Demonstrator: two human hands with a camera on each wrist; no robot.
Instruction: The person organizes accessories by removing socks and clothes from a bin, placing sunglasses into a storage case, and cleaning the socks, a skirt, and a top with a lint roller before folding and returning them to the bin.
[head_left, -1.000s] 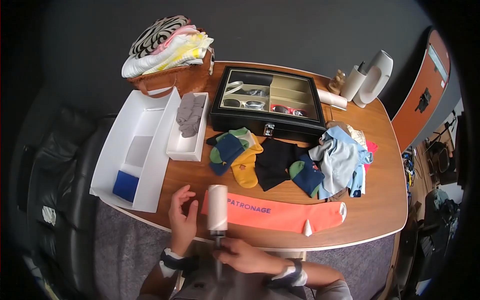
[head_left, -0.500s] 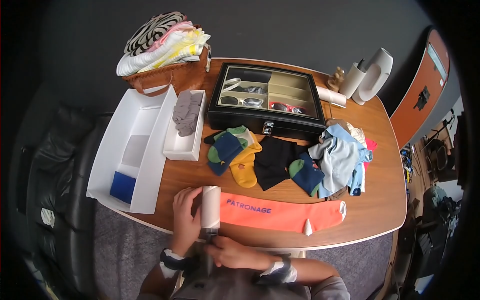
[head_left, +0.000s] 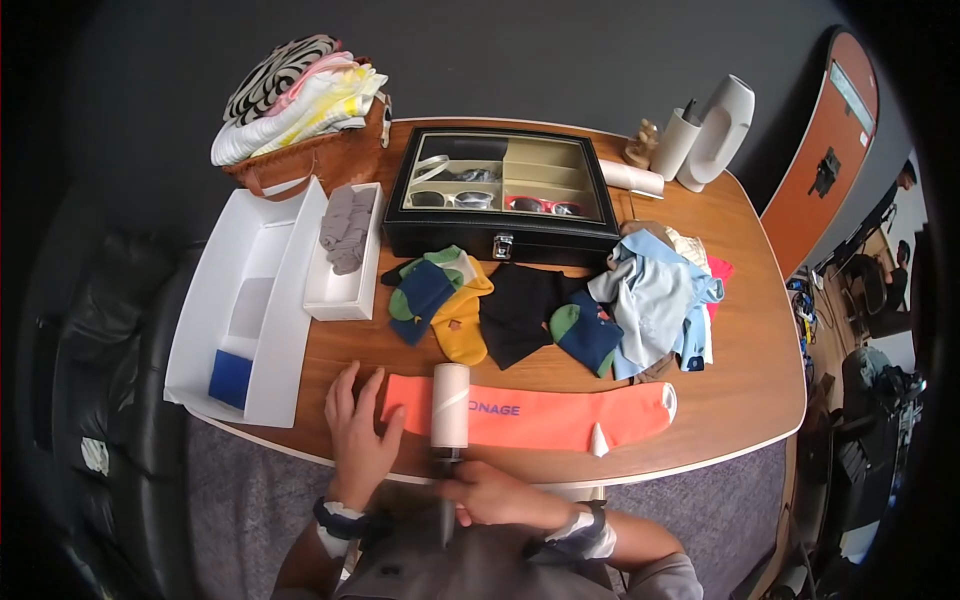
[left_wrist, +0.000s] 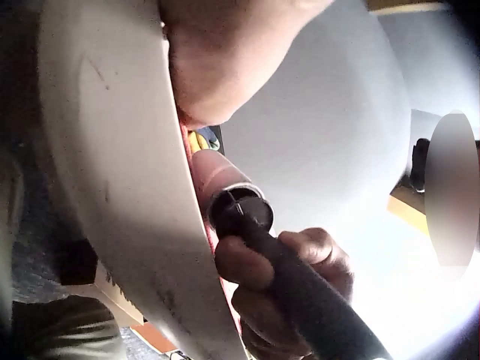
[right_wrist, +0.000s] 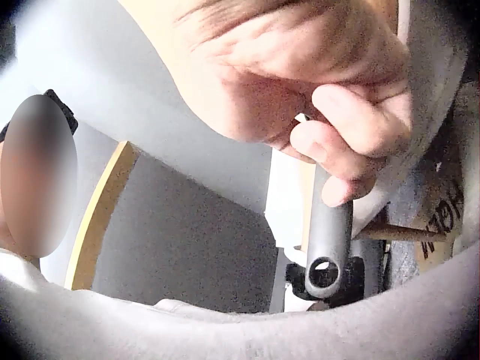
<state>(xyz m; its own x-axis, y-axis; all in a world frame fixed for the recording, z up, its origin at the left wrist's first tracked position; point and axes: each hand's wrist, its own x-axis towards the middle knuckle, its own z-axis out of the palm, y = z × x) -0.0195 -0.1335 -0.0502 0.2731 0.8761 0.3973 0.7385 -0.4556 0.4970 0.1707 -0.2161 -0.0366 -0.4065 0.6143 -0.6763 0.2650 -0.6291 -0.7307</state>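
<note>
My right hand [head_left: 505, 495] grips the dark handle [left_wrist: 307, 300] of a lint roller [head_left: 450, 405], its fingers curled round it in both wrist views. The pale roller head overlaps a coral sock [head_left: 560, 415], which lies flat along the table's front edge with part of its blue lettering covered. At the sock's left end, my left hand [head_left: 362, 445] rests with fingers spread and fairly straight, the thumb toward the roller. Behind the sock lie a yellow sock [head_left: 460, 330], navy and green socks [head_left: 590, 335] and a black cloth [head_left: 515, 315].
A white box [head_left: 185, 360] with a blue piece inside stands left, beside a narrower box [head_left: 335, 305] of grey socks. At the back is a black glasses case [head_left: 440, 235]. Light blue clothing [head_left: 650, 300] is heaped right; a bag [head_left: 290, 165] of folded cloths sits back left.
The lint roller went left toward the left hand, then came back right over the sock's lettering. The left hand has shifted slightly left, its fingers more spread. The whole head view has shifted a little.
</note>
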